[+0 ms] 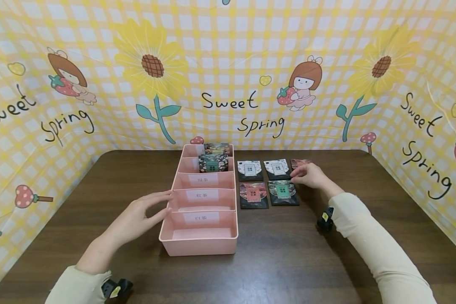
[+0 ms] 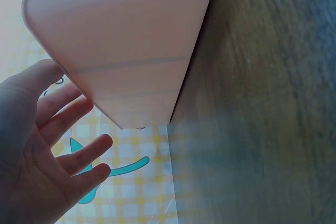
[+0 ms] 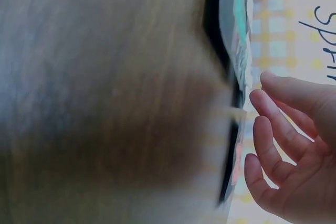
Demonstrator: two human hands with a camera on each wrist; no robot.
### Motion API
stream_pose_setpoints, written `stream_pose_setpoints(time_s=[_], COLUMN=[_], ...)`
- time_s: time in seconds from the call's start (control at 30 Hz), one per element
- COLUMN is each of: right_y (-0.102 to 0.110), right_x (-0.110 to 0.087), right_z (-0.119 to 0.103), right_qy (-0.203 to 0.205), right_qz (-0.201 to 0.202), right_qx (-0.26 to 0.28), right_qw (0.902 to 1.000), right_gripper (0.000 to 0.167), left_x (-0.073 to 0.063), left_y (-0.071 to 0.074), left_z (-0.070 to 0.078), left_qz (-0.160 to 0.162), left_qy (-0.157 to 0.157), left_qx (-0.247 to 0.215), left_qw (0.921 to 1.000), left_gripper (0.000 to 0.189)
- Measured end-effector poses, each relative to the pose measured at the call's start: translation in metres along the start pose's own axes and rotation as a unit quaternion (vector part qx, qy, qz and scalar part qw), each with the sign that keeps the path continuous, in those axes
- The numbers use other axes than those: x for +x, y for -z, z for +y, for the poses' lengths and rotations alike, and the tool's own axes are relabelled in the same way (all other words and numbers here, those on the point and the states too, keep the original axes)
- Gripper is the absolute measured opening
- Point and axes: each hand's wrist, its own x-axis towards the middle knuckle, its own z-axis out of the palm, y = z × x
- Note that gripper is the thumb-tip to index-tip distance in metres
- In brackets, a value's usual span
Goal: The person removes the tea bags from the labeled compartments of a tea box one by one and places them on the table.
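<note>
A long pink divided box (image 1: 198, 247) stands on the table, its dividers bearing paper labels. My left hand (image 1: 137, 217) rests its fingertips and thumb at the box's left rim; the left wrist view shows its fingers (image 2: 84, 156) spread loosely. To the box's right lie flat tea sachets: two white ones (image 1: 249, 170) (image 1: 277, 169), a red one (image 1: 253, 195) and a green one (image 1: 283, 192) in front. Another red sachet (image 1: 300, 162) is partly hidden behind my right hand (image 1: 310, 175). That hand hovers close over the sachets, fingers (image 3: 273, 150) loosely bent, nothing between them.
Inside the box's rear compartments stand a black-and-green sachet (image 1: 213, 164) and a yellowish-green one (image 1: 217, 148). The brown wooden table (image 1: 281, 257) meets a yellow checked cloth backdrop (image 1: 228, 63) at its back and sides.
</note>
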Motion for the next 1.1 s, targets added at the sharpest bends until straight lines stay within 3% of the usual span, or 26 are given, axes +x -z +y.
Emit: stream_pose_setpoints(time_s=[0.83,1.1], right_y=[0.008,0.008], right_x=[-0.001,0.003], right_z=[-0.058,-0.081], right_qy=[0.064,0.084], right_qz=[0.008,0.004], right_qx=[0.046,0.08], right_qw=[0.9969,0.9933], right_gripper=[0.021,0.019], left_x=[0.0,0.0], left_y=[0.001,-0.002], left_z=[0.001,0.001], left_qz=[-0.004,0.01], left_qy=[-0.001,-0.011], left_qx=[0.0,-0.001], left_qw=[1.0,0.9999], left_gripper=[0.037,0.035])
